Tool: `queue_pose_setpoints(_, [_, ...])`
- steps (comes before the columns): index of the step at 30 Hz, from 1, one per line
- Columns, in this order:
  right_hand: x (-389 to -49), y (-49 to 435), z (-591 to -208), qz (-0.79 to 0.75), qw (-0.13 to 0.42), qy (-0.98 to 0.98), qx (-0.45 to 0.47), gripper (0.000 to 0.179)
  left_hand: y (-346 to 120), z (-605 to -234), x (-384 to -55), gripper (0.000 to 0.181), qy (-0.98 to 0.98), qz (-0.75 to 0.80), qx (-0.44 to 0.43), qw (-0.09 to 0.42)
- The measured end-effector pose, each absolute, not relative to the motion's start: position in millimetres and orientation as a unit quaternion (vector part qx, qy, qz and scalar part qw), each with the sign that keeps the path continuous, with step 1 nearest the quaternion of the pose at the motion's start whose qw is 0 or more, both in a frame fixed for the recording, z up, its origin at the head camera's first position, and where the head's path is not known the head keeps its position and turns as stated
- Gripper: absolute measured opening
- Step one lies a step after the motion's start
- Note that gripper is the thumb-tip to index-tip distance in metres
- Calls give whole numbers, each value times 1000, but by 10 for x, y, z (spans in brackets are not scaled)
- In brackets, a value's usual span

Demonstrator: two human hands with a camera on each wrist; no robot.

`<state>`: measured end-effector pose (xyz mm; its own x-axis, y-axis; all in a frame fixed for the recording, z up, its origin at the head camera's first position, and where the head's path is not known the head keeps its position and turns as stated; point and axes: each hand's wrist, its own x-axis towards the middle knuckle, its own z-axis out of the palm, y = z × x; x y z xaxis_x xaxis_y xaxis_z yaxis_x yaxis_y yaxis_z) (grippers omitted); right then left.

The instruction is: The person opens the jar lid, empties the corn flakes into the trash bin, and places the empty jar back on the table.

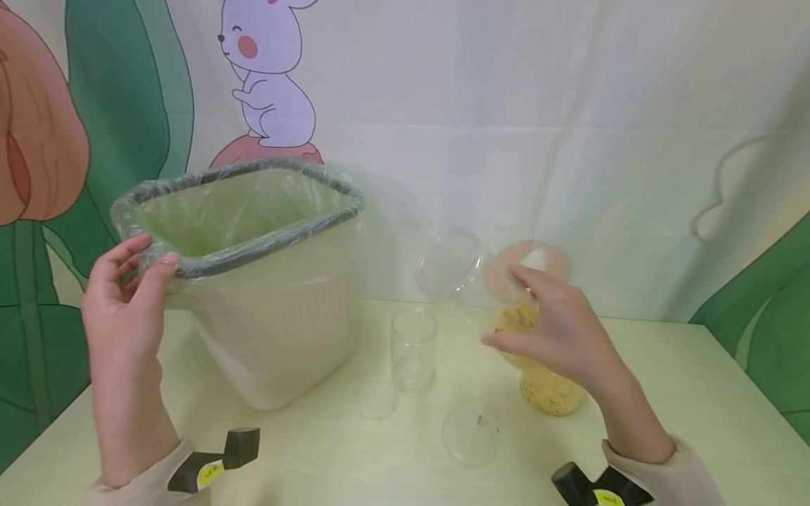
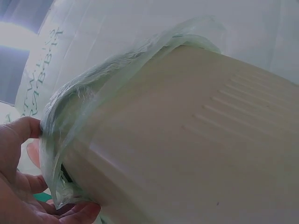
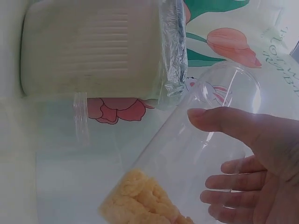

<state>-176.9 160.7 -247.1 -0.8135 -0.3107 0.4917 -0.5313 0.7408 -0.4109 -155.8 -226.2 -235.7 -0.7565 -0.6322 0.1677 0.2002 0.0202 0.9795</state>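
Note:
My left hand (image 1: 126, 302) grips the near left corner of a pale waste bin (image 1: 278, 337), its thumb and fingers about the rim over a clear plastic bag (image 2: 107, 74). The bin leans a little. My right hand (image 1: 557, 323) holds a clear jar (image 3: 187, 135), tilted, with its higher end towards the bin. Yellow crumbly pieces (image 3: 145, 200) lie in the jar's lower end. Below, on the table, more yellow pieces (image 1: 550, 390) stand in a round clump, apparently in a clear container. Whether pieces pass between the two I cannot tell.
Between the hands stands an upright clear jar (image 1: 413, 351). A small clear lid (image 1: 377, 398) lies beside it, and a larger clear disc (image 1: 470, 436) lies nearer to me. Behind the table (image 1: 671, 393) hangs a printed cloth (image 1: 538, 105).

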Motion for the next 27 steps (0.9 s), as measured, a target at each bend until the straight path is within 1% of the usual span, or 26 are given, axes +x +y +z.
queue_pose_setpoints(7, [-1822,1530,-2432,275,215,-907,237,71,-2257,-2350,-1558,37,-643,-680,164,312])
queue_pose_setpoints(10, [-1849,1497,-2418,270,216,-908,237,74,-2255,-2348,-1559,38,-642,-681,164,312])
queue_pose_setpoints(18, [-1904,1396,-2347,241,239,-911,234,79,-2258,-2344,-1562,38,-640,-683,162,311])
queue_pose_setpoints(27, [-1958,1276,-2254,226,233,-919,225,79,-2260,-2345,-1561,39,-641,-686,162,305])
